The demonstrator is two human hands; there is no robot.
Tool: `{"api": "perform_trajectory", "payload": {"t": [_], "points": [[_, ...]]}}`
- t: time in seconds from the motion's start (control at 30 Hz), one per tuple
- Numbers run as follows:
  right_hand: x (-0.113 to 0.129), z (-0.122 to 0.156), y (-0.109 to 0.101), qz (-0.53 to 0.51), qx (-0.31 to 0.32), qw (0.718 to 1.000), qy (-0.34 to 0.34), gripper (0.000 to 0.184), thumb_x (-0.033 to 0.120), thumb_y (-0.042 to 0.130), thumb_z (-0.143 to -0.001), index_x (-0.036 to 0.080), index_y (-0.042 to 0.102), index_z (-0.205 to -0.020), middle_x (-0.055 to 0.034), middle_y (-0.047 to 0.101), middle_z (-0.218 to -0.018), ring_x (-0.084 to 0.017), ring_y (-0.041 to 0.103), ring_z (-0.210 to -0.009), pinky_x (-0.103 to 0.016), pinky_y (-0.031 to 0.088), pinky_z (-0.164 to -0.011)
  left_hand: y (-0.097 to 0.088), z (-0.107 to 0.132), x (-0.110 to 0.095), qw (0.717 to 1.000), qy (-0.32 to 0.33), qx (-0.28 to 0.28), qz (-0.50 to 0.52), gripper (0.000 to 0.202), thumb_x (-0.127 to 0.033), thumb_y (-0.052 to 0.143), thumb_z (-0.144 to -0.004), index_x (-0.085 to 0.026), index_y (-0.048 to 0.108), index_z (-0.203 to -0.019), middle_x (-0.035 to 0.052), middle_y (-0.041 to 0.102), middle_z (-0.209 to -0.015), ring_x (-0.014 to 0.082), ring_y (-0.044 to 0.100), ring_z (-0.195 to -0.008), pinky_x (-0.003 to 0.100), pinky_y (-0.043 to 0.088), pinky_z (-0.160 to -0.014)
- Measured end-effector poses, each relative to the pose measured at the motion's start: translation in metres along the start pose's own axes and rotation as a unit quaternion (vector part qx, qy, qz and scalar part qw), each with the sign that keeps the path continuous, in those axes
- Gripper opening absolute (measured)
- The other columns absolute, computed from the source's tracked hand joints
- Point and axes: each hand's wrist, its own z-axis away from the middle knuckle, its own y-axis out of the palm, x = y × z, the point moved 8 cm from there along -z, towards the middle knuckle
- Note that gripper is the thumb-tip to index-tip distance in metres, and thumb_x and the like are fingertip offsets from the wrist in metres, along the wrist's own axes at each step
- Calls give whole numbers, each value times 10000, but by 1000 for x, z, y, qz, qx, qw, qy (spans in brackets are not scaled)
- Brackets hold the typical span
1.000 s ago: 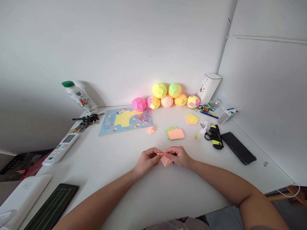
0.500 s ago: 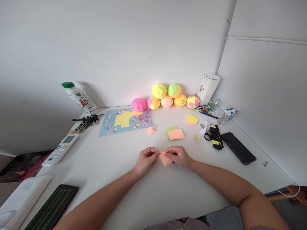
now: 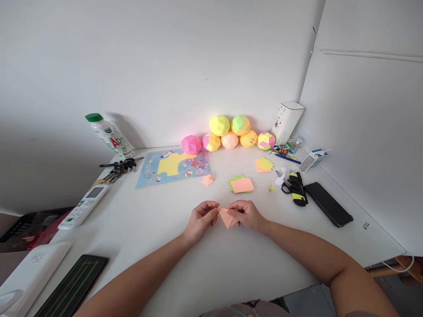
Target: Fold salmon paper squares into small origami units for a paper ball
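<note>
Both hands pinch a small folded piece of orange paper [image 3: 227,218] over the near middle of the white desk, its point facing me. My left hand [image 3: 201,221] grips the paper's left corner between thumb and fingers. My right hand [image 3: 247,215] holds its upper right side, the thumb lying across the front and covering part of it. Beyond my hands lies a stack of orange and green paper slips [image 3: 242,185]. A small folded orange paper piece [image 3: 208,180] rests to the left of that stack. Farther right is a small pile of yellow and orange paper [image 3: 264,164].
Several faceted paper balls [image 3: 229,140] stand against the wall beside a blue picture board [image 3: 148,172]. At right lie scissors [image 3: 286,187], a yellow-black cutter [image 3: 298,191] and a black phone [image 3: 328,204]. Left are a bottle [image 3: 112,137], keys [image 3: 122,166] and a remote [image 3: 84,206].
My left hand has shifted very slightly left and up at the paper's corner. The right hand keeps nearly the same hold; the other things stay put.
</note>
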Motion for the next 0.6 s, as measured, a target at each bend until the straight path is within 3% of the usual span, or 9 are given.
{"api": "perform_trajectory", "payload": {"t": [0.07,0.17,0.5,0.6], "points": [[0,0,1,6,6,1000,-4,269,399,611,-780,143,672,-835,27,489,-554,-94,448,-490,-227,455,-423,6,1,-1,999,0,27,-34,205,-346,612,-755,-176,567,-861,-60,463,-543,82,402,-484,220,322,-507],[0,1,3,26,15,999,-12,269,399,606,-784,146,677,-841,14,528,-574,-93,451,-486,-233,458,-429,11,3,-3,996,12,43,-78,181,-339,602,-766,-166,550,-758,-49,469,-595,69,382,-493,206,300,-485],[1,0,4,6,25,1000,4,262,392,611,-784,136,659,-813,17,513,-579,-92,460,-498,-227,448,-435,2,3,-3,998,2,-14,-56,126,-250,568,-742,-174,492,-676,-74,427,-488,63,352,-454,190,296,-464],[0,-1,4,-1,26,1000,11,274,405,614,-778,136,655,-809,15,517,-580,-95,467,-503,-229,445,-438,4,4,-7,999,7,-6,-37,112,-260,567,-753,-180,502,-710,-70,439,-506,70,374,-474,196,323,-489]]}}
